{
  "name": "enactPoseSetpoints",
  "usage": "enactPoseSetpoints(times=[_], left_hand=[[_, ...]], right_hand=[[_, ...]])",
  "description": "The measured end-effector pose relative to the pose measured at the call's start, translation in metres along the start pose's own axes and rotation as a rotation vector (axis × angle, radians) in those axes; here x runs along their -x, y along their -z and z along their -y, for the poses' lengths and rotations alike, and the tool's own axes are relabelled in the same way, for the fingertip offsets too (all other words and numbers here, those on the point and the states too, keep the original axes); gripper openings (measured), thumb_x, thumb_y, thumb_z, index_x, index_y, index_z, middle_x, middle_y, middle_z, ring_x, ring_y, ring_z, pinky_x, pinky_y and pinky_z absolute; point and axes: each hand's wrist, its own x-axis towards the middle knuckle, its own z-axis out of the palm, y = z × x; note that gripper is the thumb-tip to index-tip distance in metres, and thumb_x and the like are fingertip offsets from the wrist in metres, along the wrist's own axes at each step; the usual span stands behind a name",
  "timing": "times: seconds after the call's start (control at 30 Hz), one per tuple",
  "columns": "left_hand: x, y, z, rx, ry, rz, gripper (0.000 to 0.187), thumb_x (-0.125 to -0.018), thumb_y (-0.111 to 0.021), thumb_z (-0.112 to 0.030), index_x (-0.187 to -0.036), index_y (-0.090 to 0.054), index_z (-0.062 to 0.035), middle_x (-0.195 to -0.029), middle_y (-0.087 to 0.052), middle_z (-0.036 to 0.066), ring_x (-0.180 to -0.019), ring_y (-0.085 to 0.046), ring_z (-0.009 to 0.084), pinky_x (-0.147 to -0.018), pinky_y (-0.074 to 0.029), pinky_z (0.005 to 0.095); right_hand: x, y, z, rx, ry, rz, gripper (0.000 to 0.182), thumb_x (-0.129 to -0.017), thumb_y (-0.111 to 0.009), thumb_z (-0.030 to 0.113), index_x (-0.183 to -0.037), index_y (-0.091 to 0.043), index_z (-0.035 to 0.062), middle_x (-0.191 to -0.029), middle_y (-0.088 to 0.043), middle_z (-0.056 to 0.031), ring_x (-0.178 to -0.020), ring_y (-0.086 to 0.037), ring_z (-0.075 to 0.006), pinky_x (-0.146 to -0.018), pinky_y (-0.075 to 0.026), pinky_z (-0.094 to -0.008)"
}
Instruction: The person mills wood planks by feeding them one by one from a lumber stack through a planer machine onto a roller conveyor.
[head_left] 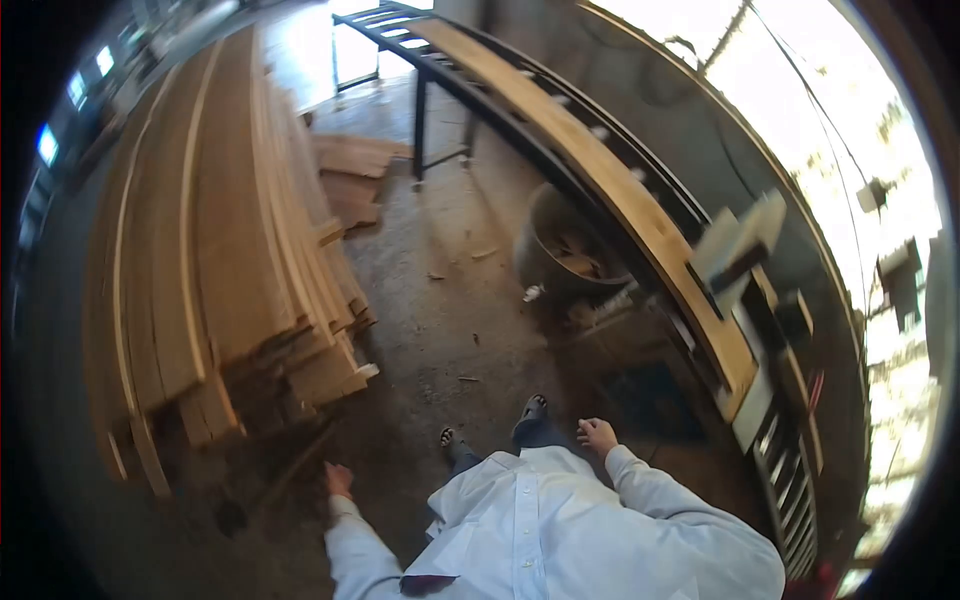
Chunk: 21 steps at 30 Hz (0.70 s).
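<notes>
My left hand (pixel 339 479) hangs low on the left, a little blurred, with its fingers loose and nothing seen in it. It is nearest to the front end of a tall stack of wooden boards (pixel 235 210). My right hand (pixel 597 436) is held in front of my body, fingers loosely bent and apart, with no object visible in it. To its right, a long wooden board (pixel 600 165) lies along a dark metal roller stand (pixel 480 105). Neither hand touches the boards or the stand.
A round bin (pixel 540 245) with wood scraps stands beneath the roller stand. Short reddish boards (pixel 350 175) lie behind the stack. Wood bits are scattered over the concrete floor (pixel 440 330). A blurred machine part (pixel 740 240) rises over the board on the right.
</notes>
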Motion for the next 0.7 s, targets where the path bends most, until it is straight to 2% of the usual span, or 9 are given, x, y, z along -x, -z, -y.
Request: enactPoseSetpoints(times=[0.03, 0.13, 0.2, 0.33, 0.4, 0.43, 0.47, 0.57, 0.7], left_hand=[[0.002, -0.029, 0.018, -0.101, 0.060, -0.039, 0.040, -0.099, -0.051, -0.037, -0.115, -0.057, -0.0005, -0.103, -0.066, 0.012, -0.087, -0.065, 0.0266, -0.079, -0.050, 0.0406], [0.050, -0.122, 0.078, -0.388, 0.186, 0.084, 0.037, -0.098, -0.054, -0.037, -0.109, -0.053, -0.0015, -0.092, -0.064, 0.013, -0.069, -0.065, 0.0273, -0.058, -0.057, 0.0402], [0.080, -0.189, 0.099, -0.567, 0.204, 0.245, 0.038, -0.098, -0.054, -0.029, -0.119, -0.048, 0.0021, -0.100, -0.064, 0.016, -0.072, -0.066, 0.0280, -0.061, -0.058, 0.0386], [0.129, -0.317, 0.114, -0.964, 0.131, 0.529, 0.038, -0.097, -0.055, -0.026, -0.122, -0.052, 0.0031, -0.100, -0.065, 0.015, -0.074, -0.067, 0.0236, -0.064, -0.057, 0.0340], [0.145, -0.373, 0.113, -1.057, 0.073, 0.617, 0.038, -0.097, -0.055, -0.026, -0.122, -0.054, 0.0033, -0.100, -0.066, 0.015, -0.075, -0.067, 0.0220, -0.066, -0.056, 0.0328], [0.153, -0.404, 0.114, -1.074, 0.044, 0.645, 0.038, -0.097, -0.055, -0.026, -0.121, -0.055, 0.0034, -0.101, -0.066, 0.015, -0.076, -0.068, 0.0213, -0.066, -0.056, 0.0323], [0.161, -0.434, 0.113, -1.089, 0.019, 0.668, 0.037, -0.098, -0.055, -0.025, -0.121, -0.056, 0.0034, -0.101, -0.067, 0.015, -0.076, -0.068, 0.0206, -0.067, -0.056, 0.0318], [0.184, -0.521, 0.115, -1.094, -0.111, 0.745, 0.036, -0.098, -0.054, -0.025, -0.120, -0.056, 0.0030, -0.103, -0.068, 0.014, -0.078, -0.068, 0.0190, -0.068, -0.055, 0.0312], [0.235, -0.638, 0.120, -1.119, -0.284, 0.891, 0.035, -0.098, -0.056, -0.026, -0.119, -0.058, 0.0026, -0.105, -0.068, 0.013, -0.084, -0.067, 0.0177, -0.073, -0.055, 0.0308]], right_hand=[[0.003, -0.003, -0.010, -0.072, -0.022, -0.026, 0.032, -0.097, -0.059, 0.028, -0.111, -0.061, -0.0005, -0.097, -0.068, -0.0117, -0.079, -0.066, -0.0189, -0.068, -0.054, -0.0315], [0.029, 0.015, -0.042, -0.312, -0.001, -0.106, 0.028, -0.098, -0.057, 0.025, -0.111, -0.061, 0.0007, -0.099, -0.068, -0.0118, -0.081, -0.066, -0.0187, -0.069, -0.055, -0.0310], [0.037, 0.023, -0.051, -0.460, 0.050, -0.204, 0.026, -0.098, -0.056, 0.023, -0.110, -0.061, 0.0008, -0.098, -0.068, -0.0114, -0.081, -0.066, -0.0180, -0.069, -0.055, -0.0303], [0.044, 0.074, -0.039, -0.587, 0.252, -0.567, 0.020, -0.094, -0.054, 0.016, -0.100, -0.065, 0.0001, -0.087, -0.069, -0.0082, -0.073, -0.065, -0.0145, -0.064, -0.053, -0.0281], [0.046, 0.118, -0.018, -0.604, 0.395, -0.766, 0.019, -0.093, -0.054, 0.015, -0.096, -0.066, 0.0005, -0.083, -0.069, -0.0073, -0.071, -0.065, -0.0136, -0.064, -0.052, -0.0277], [0.049, 0.143, -0.002, -0.638, 0.390, -0.880, 0.019, -0.093, -0.053, 0.015, -0.095, -0.066, 0.0010, -0.082, -0.069, -0.0068, -0.071, -0.065, -0.0136, -0.065, -0.052, -0.0276], [0.047, 0.169, 0.003, -0.625, 0.376, -0.957, 0.018, -0.094, -0.054, 0.013, -0.095, -0.066, 0.0013, -0.083, -0.069, -0.0063, -0.072, -0.065, -0.0131, -0.065, -0.051, -0.0265], [0.043, 0.243, 0.007, -0.460, 0.411, -1.262, 0.020, -0.096, -0.058, 0.017, -0.105, -0.066, 0.0004, -0.100, -0.069, -0.0103, -0.087, -0.066, -0.0196, -0.076, -0.052, -0.0318], [0.044, 0.330, 0.002, -0.051, 0.232, -1.401, 0.035, -0.095, -0.062, 0.028, -0.117, -0.062, 0.0014, -0.120, -0.063, -0.0163, -0.113, -0.059, -0.0302, -0.095, -0.046, -0.0386]])
